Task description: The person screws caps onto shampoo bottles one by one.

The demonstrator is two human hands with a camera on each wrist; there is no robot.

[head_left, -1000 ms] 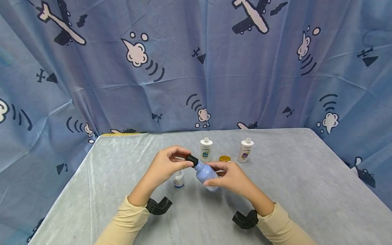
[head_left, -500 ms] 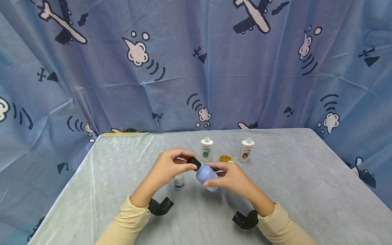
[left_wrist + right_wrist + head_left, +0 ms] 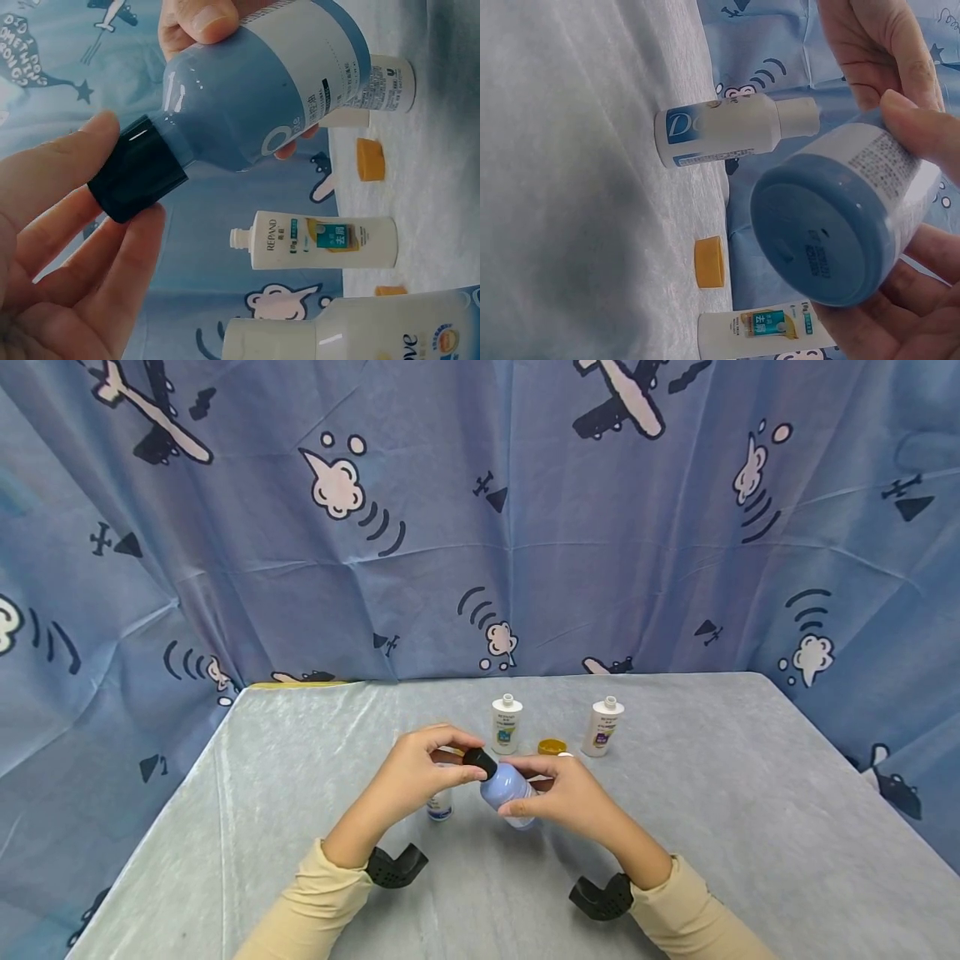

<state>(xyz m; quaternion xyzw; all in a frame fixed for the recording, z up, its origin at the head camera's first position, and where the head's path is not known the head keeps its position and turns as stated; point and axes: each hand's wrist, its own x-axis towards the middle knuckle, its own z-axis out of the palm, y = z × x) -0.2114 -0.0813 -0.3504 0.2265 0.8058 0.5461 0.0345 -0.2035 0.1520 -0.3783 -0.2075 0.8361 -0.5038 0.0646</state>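
blue cloth point(image 3: 420, 602) printed with planes and clouds fills the top and both sides of the head view, and below it a pale grey table point(image 3: 750, 793) spreads to the bottom edge. just below the centre of the frame is the blue bottle point(image 3: 504, 785), held up at a tilt, its black cap point(image 3: 481, 762) pointing to the upper left and its base to the lower right. the left hand point(image 3: 420, 768) pinches the cap between thumb and fingertips; the right hand point(image 3: 558, 789) grips the bottle's body, thumb on one side and fingers on the other. the cap sits over the neck, though i cannot tell how tightly.

behind the left hand, a small white dove bottle point(image 3: 439, 806) is partly hidden; the right wrist view shows its white top and blue label. above the hands in the head view stand two upright white bottles with narrow necks: the teal-label bottle point(image 3: 506, 727) near the middle and the purple-label bottle point(image 3: 603, 727) to its right. a yellow cap point(image 3: 552, 747) lies between them, and another yellow piece point(image 3: 390, 290) shows at the lower right of the left wrist view. cream sleeves point(image 3: 303, 902) come in from the bottom edge, with a black mount point(image 3: 397, 866) at each wrist.
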